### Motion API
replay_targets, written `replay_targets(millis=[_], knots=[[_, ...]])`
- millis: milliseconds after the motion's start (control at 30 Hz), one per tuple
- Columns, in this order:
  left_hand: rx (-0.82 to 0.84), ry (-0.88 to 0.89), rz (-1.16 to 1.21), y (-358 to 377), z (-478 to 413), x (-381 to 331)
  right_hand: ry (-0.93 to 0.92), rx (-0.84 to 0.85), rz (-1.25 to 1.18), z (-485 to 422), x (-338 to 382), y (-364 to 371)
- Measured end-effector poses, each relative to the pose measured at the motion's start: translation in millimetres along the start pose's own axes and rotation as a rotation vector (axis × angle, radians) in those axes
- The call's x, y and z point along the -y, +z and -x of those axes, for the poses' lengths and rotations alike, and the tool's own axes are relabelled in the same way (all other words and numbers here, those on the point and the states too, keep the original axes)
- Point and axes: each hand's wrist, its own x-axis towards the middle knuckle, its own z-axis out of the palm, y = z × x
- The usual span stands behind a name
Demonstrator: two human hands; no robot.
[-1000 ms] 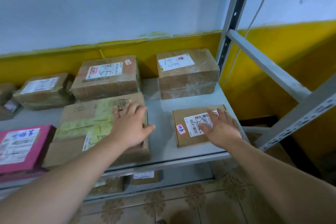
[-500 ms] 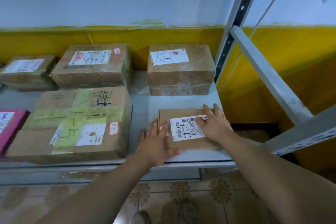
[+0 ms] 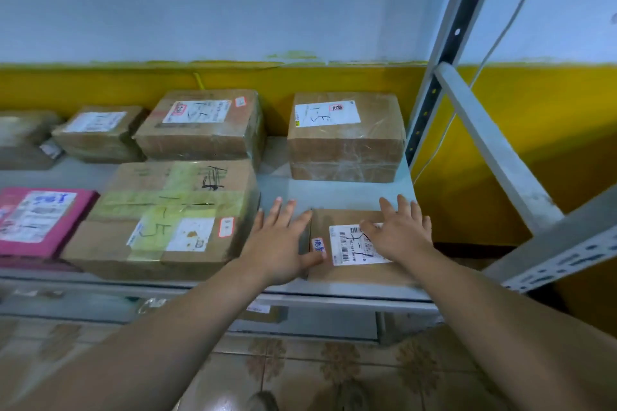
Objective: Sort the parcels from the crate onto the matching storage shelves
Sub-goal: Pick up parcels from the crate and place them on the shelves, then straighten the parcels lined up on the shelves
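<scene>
Fingers straight, the left grip [image 3: 280, 243] presses the left edge of the small parcel [image 3: 334, 217], thumb on top, and the right grip [image 3: 400, 233] lies flat on its label, neither clasping it, at the front right corner of the shelf [image 3: 334, 192].

Soft even light, blurred, edges warped
</scene>
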Motion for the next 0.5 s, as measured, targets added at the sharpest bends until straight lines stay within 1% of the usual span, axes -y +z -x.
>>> replay_targets(millis=[100, 167, 267, 400, 500], knots=[[-0.088, -0.037, -0.052, -25, 11, 29, -0.033, -0.002, 0.049, 4, 19, -3], [-0.129, -0.090, -0.037, -37, 21, 57, -0.091, 0.000, -0.002, 8, 43, -7], [-0.171, -0.198, 0.026, -47, 39, 111, -0.176, 0.006, -0.135, 14, 97, -15], [-0.150, -0.380, 0.068, -50, 70, 188, -0.307, 0.030, -0.299, 28, 179, -14], [-0.107, -0.485, 0.127, -43, 85, 233, -0.321, 0.054, -0.385, 35, 225, -5]])
